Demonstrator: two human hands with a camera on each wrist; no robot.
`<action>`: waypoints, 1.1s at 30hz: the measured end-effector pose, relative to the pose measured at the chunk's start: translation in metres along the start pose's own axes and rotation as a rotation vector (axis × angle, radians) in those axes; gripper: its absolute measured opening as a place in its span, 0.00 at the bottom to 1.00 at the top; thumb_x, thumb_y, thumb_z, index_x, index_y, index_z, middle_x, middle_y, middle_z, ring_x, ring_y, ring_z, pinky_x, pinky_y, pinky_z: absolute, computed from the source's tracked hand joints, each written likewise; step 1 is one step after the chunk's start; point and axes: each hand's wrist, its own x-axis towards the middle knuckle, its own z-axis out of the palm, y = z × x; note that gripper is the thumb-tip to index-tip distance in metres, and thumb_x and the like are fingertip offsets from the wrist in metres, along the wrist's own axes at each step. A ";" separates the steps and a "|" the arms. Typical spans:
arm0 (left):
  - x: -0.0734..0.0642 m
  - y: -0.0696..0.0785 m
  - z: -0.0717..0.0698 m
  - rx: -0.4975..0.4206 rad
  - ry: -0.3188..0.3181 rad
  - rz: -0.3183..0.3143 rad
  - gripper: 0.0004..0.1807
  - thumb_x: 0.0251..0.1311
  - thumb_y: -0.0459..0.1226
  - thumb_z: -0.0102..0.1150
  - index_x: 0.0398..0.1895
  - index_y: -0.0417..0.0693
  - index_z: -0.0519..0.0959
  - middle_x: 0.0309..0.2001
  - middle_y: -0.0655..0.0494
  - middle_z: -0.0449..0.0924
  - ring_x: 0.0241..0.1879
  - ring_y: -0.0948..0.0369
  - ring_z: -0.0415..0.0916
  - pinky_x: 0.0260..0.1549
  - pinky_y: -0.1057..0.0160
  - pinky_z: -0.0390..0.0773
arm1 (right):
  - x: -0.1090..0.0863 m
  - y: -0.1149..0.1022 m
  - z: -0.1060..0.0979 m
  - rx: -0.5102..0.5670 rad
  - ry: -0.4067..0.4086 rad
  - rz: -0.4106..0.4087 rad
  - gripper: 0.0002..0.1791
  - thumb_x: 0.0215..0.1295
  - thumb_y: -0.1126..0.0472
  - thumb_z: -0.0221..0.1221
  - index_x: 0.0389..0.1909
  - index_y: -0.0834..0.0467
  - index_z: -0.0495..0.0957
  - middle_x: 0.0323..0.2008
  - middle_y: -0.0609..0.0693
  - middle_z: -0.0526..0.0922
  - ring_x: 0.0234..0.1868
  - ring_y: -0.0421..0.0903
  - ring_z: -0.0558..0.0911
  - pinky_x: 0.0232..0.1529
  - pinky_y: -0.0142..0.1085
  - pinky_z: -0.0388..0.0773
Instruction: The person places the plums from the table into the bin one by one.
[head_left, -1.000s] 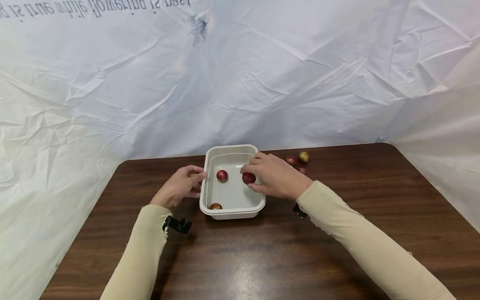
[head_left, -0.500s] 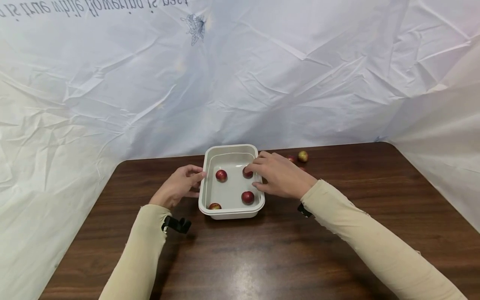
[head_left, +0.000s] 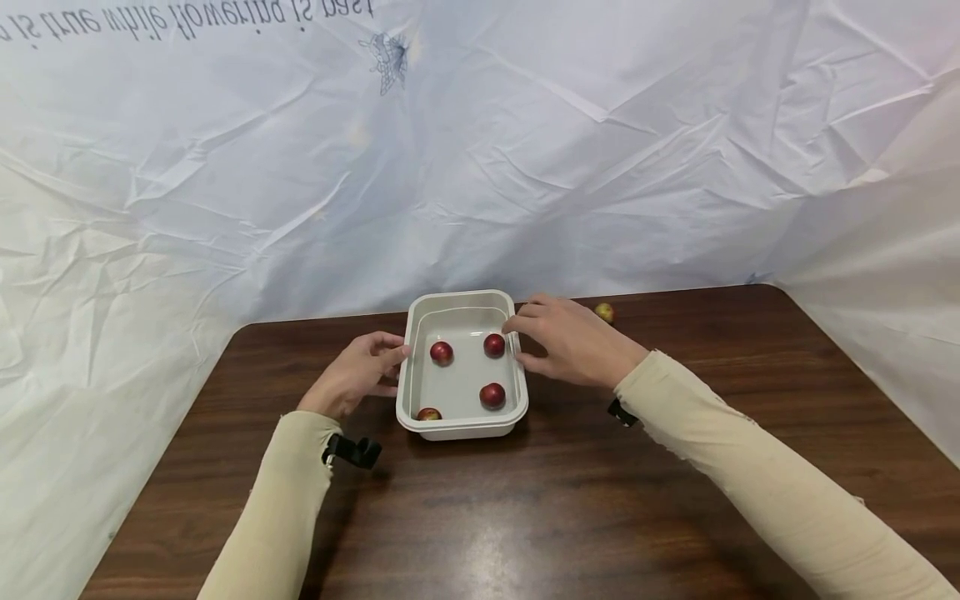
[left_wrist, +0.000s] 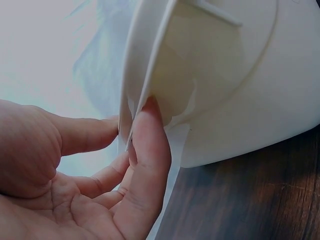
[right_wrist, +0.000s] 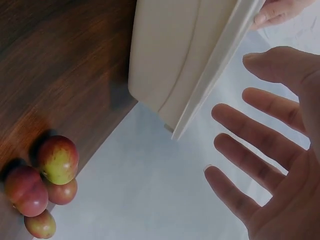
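Observation:
A light grey plastic tub stands on the table with several dark red plums inside: one plum left of centre, one near the right wall, one below that, and one in the near left corner, partly hidden by the rim. At the tub's left side my left hand pinches the rim between thumb and fingers, as the left wrist view shows. My right hand hovers by the right rim, fingers spread and holding nothing in the right wrist view.
Several more plums lie clustered on the table beyond the right hand, which mostly hides them in the head view; one yellowish plum shows there. A white sheet hangs behind the dark wooden table.
My right hand has let go of one plum, leaving it in the tub, then drawn back rightward over the rim. Another plum beneath its fingers is now uncovered. The left hand stays put.

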 end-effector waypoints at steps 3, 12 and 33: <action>0.000 -0.001 0.000 -0.006 -0.001 0.002 0.24 0.79 0.42 0.50 0.70 0.39 0.66 0.60 0.40 0.74 0.49 0.53 0.79 0.44 0.57 0.88 | 0.000 0.003 -0.003 0.020 0.002 0.023 0.18 0.67 0.55 0.67 0.56 0.54 0.82 0.50 0.50 0.86 0.54 0.49 0.79 0.57 0.45 0.80; 0.000 -0.002 -0.001 -0.007 0.004 0.004 0.24 0.78 0.42 0.51 0.69 0.38 0.66 0.58 0.42 0.74 0.48 0.54 0.79 0.43 0.57 0.88 | -0.002 0.016 -0.013 0.048 -0.021 0.101 0.21 0.68 0.53 0.66 0.60 0.55 0.81 0.55 0.52 0.84 0.60 0.52 0.78 0.62 0.50 0.78; 0.000 -0.003 0.000 -0.002 0.014 0.008 0.24 0.78 0.42 0.51 0.69 0.38 0.66 0.54 0.44 0.75 0.47 0.54 0.81 0.42 0.57 0.88 | -0.011 0.054 -0.021 0.107 -0.038 0.264 0.20 0.70 0.54 0.64 0.60 0.54 0.79 0.59 0.53 0.82 0.65 0.54 0.74 0.63 0.53 0.75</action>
